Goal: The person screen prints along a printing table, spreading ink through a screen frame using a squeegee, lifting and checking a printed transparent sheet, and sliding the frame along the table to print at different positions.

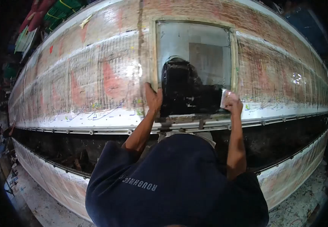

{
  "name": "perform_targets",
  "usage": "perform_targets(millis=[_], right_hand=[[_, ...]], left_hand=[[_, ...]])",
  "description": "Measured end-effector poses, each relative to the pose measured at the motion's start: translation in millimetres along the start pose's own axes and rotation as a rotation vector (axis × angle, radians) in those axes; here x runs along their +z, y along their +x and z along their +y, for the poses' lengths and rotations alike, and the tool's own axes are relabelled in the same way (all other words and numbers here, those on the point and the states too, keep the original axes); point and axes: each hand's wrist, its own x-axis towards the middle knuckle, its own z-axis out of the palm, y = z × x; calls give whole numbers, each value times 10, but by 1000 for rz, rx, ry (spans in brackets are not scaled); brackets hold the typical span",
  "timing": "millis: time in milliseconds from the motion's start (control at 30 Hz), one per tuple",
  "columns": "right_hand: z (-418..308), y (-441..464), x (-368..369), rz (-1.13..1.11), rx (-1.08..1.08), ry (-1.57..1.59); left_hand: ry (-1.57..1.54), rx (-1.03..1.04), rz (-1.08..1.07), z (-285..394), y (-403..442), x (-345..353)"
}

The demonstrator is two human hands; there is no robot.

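Note:
A wooden screen-printing frame [195,20] lies on the long, stained printing table. Black ink [205,100] covers the lower part of its mesh, with a taller dark patch at the left. My left hand [153,99] grips the frame's left rail near the lower corner, thumb and fingers to either side. Closed in my right hand [233,103] is a small pale piece [223,97], whitish with some pink, held over the lower right of the mesh beside the right rail. Whether it is a folded cloth or a card, I cannot tell.
The printing table's surface [77,81] carries reddish and brown stains. Along its near edge runs a metal rail [111,132] with several round stops. A second long table [54,174] is behind me across a dark gap. Green crates [60,13] are at the far left.

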Motion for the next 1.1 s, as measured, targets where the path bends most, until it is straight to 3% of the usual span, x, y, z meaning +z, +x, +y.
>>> perform_targets(millis=[33,200,267,300,367,433,467,567,600,633,667,733,800,833,933,967,1033,1100], right_hand=[[-363,27,-160,110,194,111],[-663,1081,-1221,112,145,-11],[-687,1035,-1430,131,200,29],[-698,984,-1536,153,252,60],[48,1117,-1932,47,272,23],[285,937,-1942,145,40,-69],[-207,693,-1724,148,141,-1],[-415,646,-1552,164,210,-128],[313,1024,-1846,-5,34,-341],[59,785,-1601,71,-313,-347],[-265,572,-1409,0,-31,-409],[-393,162,-973,-135,-315,-803],[-1170,-279,-269,-456,-349,-1153],[-1174,-186,-40,-606,-464,-1133],[-1373,474,745,-744,-662,-1166],[-1454,619,939,-666,-828,-1080],[-1030,787,1111,-468,-898,-1063],[-919,404,1014,-518,-780,-1188]], left_hand=[[-9,28,54,90,-11,332],[63,-67,7,683,-303,1613],[131,-10,59,678,-563,1877],[139,-19,64,755,-650,1871],[234,-77,-6,851,-761,1724],[302,-7,20,803,-774,1720],[380,19,30,818,-779,1716],[480,-38,-26,784,-732,1741],[480,-18,-4,809,-742,1731],[476,1,21,802,-746,1750],[462,-46,34,794,-753,1768],[429,-46,33,792,-751,1747],[389,-51,36,782,-737,1741],[380,-58,32,781,-731,1733],[378,-76,6,774,-685,1735],[358,-92,-8,769,-683,1738],[335,-108,-28,744,-709,1711],[330,-25,-23,692,-692,1706]])
